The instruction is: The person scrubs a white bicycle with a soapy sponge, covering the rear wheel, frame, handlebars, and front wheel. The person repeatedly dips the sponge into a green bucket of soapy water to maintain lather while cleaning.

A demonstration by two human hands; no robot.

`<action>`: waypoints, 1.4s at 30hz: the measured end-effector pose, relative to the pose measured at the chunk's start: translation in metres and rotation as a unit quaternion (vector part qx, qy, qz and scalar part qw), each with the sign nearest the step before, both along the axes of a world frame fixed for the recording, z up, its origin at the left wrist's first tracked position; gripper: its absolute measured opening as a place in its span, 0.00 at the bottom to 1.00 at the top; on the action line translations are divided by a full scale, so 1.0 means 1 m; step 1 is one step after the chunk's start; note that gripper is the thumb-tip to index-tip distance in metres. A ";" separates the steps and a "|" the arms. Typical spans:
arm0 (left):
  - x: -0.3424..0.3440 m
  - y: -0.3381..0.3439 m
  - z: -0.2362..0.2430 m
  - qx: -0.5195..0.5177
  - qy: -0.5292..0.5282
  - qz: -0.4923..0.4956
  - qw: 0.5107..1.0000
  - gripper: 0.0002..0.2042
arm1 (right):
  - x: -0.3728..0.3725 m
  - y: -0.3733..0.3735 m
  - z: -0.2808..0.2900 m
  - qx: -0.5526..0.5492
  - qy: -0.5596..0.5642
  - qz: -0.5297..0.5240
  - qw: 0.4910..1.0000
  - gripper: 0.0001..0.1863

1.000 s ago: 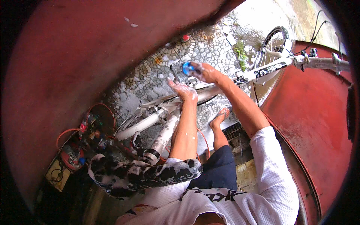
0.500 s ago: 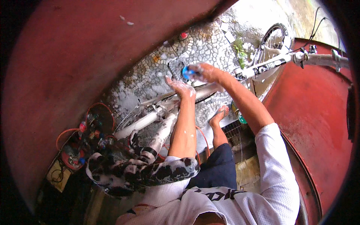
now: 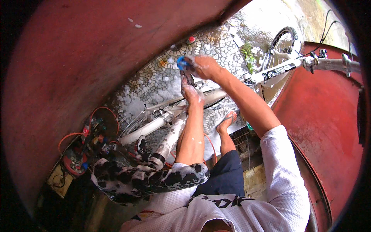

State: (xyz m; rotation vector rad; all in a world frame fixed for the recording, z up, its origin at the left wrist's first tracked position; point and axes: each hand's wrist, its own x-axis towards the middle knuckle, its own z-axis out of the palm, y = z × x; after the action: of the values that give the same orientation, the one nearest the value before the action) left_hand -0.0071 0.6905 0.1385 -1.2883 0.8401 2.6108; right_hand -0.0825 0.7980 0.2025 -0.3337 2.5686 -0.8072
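Note:
A white bicycle frame (image 3: 150, 125), streaked with suds, stands across the patterned stone floor beneath my arms. My left hand (image 3: 192, 94), foamy and bent at the wrist, has its fingers closed around a dark pedal (image 3: 190, 80) on the bike's far side. Just above it, my right hand (image 3: 206, 67) grips a blue scrubbing brush (image 3: 182, 63), which is partly hidden by the fingers. The brush is over the pedal's far end; I cannot tell whether they touch. The black saddle (image 3: 150, 179), covered in foam, lies close to my left forearm.
Red metal walls (image 3: 77, 58) rise on the left and right. Bottles and tools with an orange hose (image 3: 118, 120) sit at lower left. Handlebars (image 3: 332, 63) and the front wheel (image 3: 284, 46) extend right. A floor grate (image 3: 241, 137) lies beside my bare foot (image 3: 228, 120).
My right hand has moved left and farther away with the blue brush. My left hand has turned from an extended palm to closed fingers at the pedal.

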 end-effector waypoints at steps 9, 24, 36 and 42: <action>0.003 0.016 -0.002 -0.054 -0.008 -0.011 0.998 0.19 | -0.003 -0.001 -0.003 0.022 -0.012 -0.047 0.999 0.16; 0.047 0.025 0.054 -0.638 0.399 -0.436 0.494 0.32 | 0.140 0.171 0.086 0.257 0.027 -0.325 0.910 0.11; 0.064 0.026 0.016 -0.635 0.257 -0.632 0.362 0.28 | 0.086 0.167 0.068 0.265 -0.032 -0.095 0.959 0.08; 0.070 0.035 0.017 -0.652 0.266 -0.617 0.351 0.25 | 0.119 0.173 0.077 0.257 0.026 -0.128 0.957 0.07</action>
State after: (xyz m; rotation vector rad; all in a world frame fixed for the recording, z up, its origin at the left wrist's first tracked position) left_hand 0.0625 0.7256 0.1552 0.5989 2.6126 0.5590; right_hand 0.0360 0.9715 0.2792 0.1433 2.7845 -0.1826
